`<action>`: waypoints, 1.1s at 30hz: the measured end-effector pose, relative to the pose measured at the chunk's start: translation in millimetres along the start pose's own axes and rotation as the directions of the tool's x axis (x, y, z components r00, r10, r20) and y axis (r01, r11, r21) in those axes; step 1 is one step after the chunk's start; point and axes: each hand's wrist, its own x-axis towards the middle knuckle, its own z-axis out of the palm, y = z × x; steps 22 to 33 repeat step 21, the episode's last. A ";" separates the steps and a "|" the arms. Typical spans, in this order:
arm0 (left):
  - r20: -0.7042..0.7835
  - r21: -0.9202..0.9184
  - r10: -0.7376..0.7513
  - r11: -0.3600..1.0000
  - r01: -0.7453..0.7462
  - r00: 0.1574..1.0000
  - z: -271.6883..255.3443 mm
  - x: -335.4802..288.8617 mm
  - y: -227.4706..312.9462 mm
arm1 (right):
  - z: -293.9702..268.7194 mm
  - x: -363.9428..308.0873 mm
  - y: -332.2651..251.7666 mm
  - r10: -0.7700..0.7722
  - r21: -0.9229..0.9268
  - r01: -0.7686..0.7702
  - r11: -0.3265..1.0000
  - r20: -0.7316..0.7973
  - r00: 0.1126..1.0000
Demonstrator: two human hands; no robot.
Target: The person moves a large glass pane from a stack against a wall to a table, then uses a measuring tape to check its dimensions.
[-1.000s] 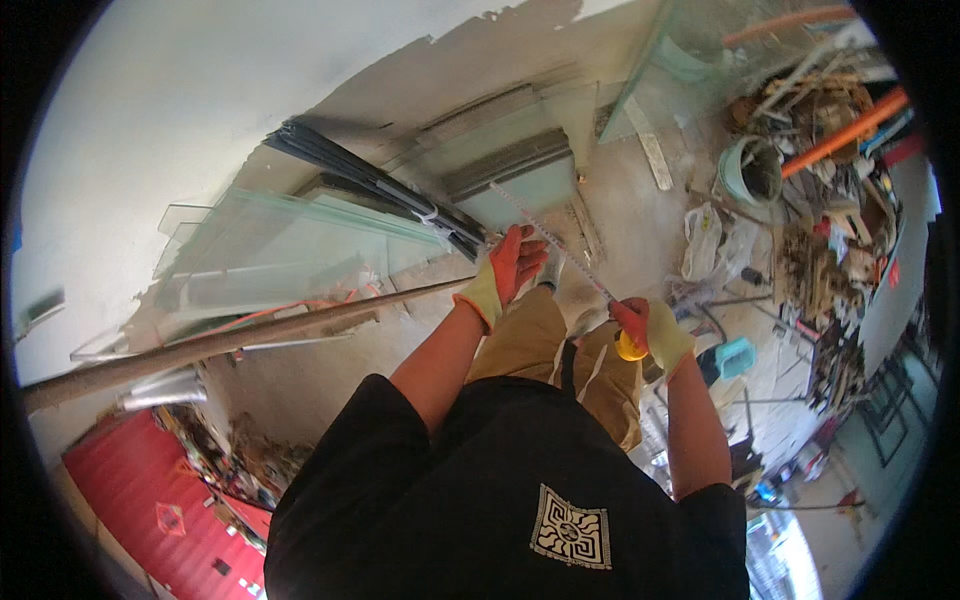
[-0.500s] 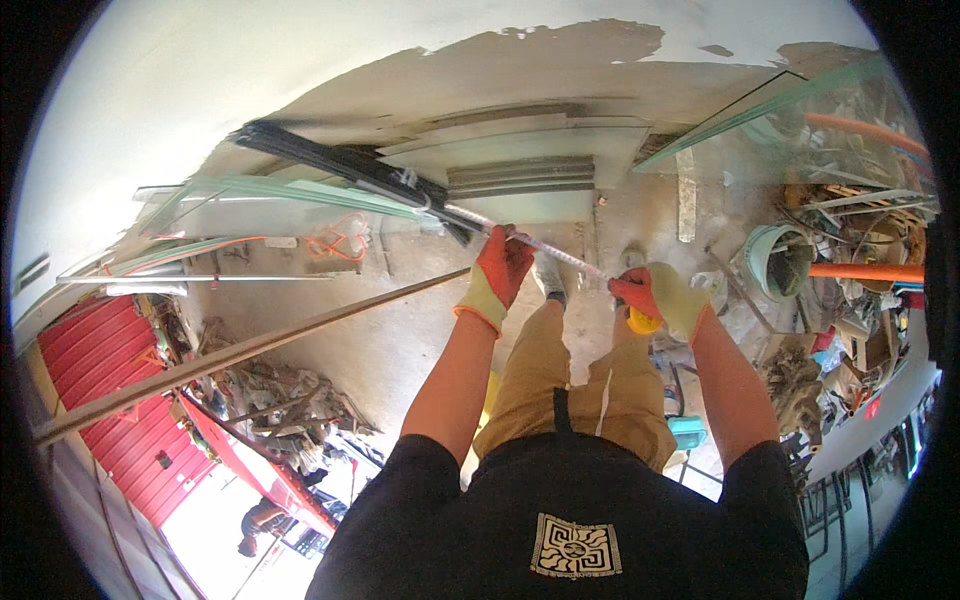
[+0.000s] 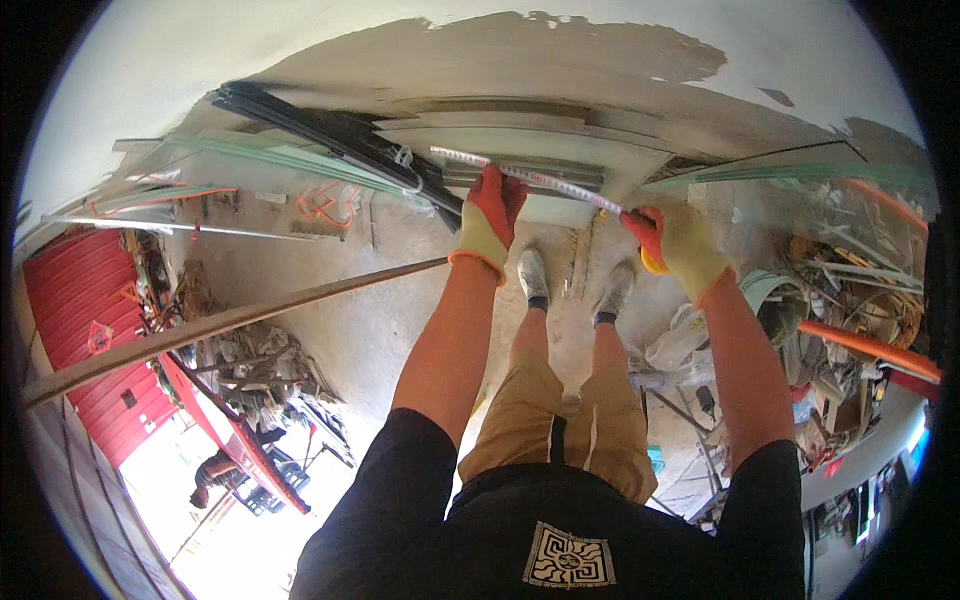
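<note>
Nearest the camera, a dark shirt and tan shorts are seen, with two shoes (image 3: 575,285) planted on the concrete floor (image 3: 330,300) just short of the stacked sheets. Both forearms are stretched forward and slightly apart. The left hand (image 3: 487,222), gloved in yellow and red, is laid flat with its fingers extended on the tape (image 3: 530,178); its grip is open, and the strip is pressed down rather than pinched. The right hand (image 3: 672,243), gloved alike, is closed around the yellow tape case (image 3: 652,264), from which the strip is drawn tight toward the left. The tape is thus held taut across the front edge of the pale panels (image 3: 520,150) that lean against the wall, apparently so that their width can be read along that edge.

A long bar (image 3: 230,322) is seen slanting from the far left to just below the left wrist, so room on that side is narrowed. Dark strips (image 3: 330,130) and greenish glass sheets (image 3: 270,155) are stacked to the left of the panels. To the right, more glass (image 3: 790,172), an orange pipe (image 3: 865,345) and loose scrap are crowded close. Open floor is left mainly behind and to the left of the feet.
</note>
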 end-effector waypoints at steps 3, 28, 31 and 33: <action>-0.041 -0.023 0.073 0.997 -0.074 0.996 8.4 31.2 13.6 | -9.3 35.8 -15.3 -0.144 -0.145 0.130 0.981 -0.085 0.986; 0.389 -0.023 -0.063 0.997 0.078 0.919 16.4 47.5 5.9 | -19.6 80.3 -0.1 -0.153 -0.369 0.034 0.929 -0.299 0.942; 0.389 -0.023 -0.063 0.997 0.078 0.919 16.4 47.5 5.9 | -19.6 80.3 -0.1 -0.153 -0.369 0.034 0.929 -0.299 0.942; 0.389 -0.023 -0.063 0.997 0.078 0.919 16.4 47.5 5.9 | -19.6 80.3 -0.1 -0.153 -0.369 0.034 0.929 -0.299 0.942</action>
